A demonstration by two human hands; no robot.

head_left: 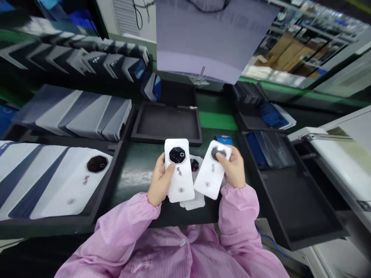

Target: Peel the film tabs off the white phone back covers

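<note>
Only got the head camera here. Left hand (pixel 160 179) is clamped on a white phone cover (pixel 181 179), thumb on the front just below the round dark camera patch, fingers tucked behind it. There might be more than one cover in that grip, tbh I can't tell. Right hand (pixel 235 168) is pinching another white cover (pixel 211 173) by its upper corner, thumb right over the dark patch, and that one's tilted with its top leaning toward the right hand. Between the two hands and lower down there's a small pile of covers (pixel 198 200), partly hidden behind the left hand's one. A blue item (pixel 224 139) pokes out just past the right hand.

Off to the left of the left hand, a black tray (pixel 108 191) has a row of overlapping white covers (pixel 62 183), with a greyish row (pixel 84 112) farther out. Straight beyond the left hand sits a shallow black tray (pixel 168 123) on the dark green desk (pixel 135 173). Right of the right hand is a long dark tray (pixel 298 202) with blue and see-through sheets (pixel 269 148) at its far end.
</note>
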